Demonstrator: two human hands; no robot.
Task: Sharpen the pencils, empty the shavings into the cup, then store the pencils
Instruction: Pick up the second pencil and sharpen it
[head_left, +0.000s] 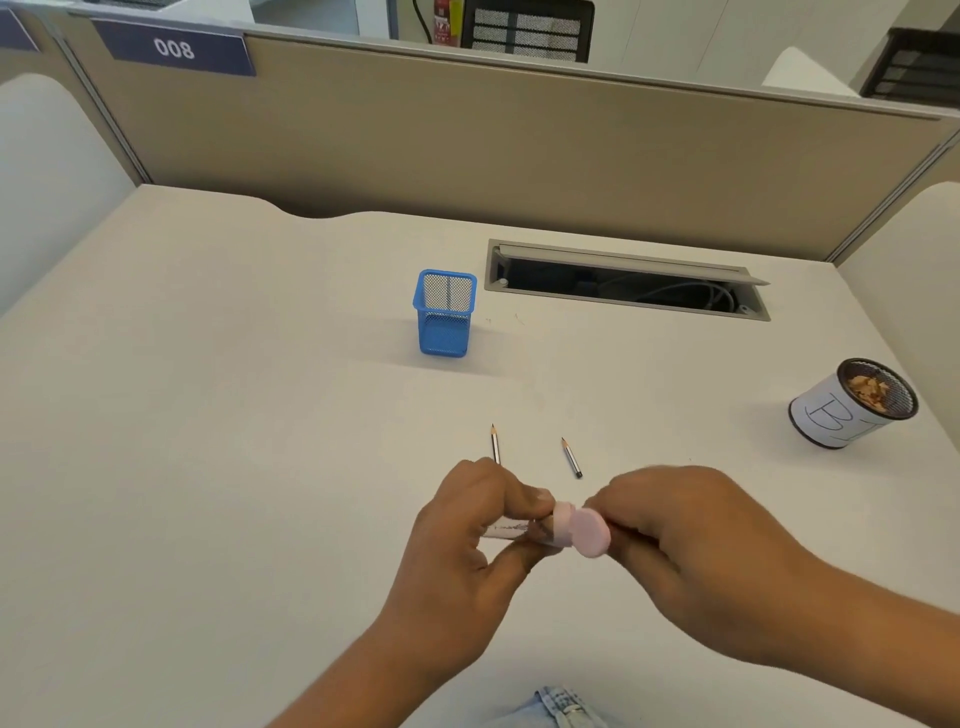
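A pink sharpener (582, 530) with a clear, graphite-smeared body hangs just above the desk between both hands. My left hand (467, 540) pinches the clear body end. My right hand (691, 551) grips the round pink end; whether a pencil sits in it is hidden. Two short sharpened pencils lie on the desk beyond my hands: one pencil (494, 444) partly behind my left fingers, the other pencil (571, 458) to its right. A blue mesh pencil holder (444, 322) stands farther back with nothing in it. A paper-wrapped mesh cup (831, 415) at the right holds shavings.
An open cable slot (623, 280) with wires inside lies in the desk behind the holder. A beige partition (519, 145) closes off the back and both sides. My denim-clad lap (561, 712) shows at the desk's near edge.
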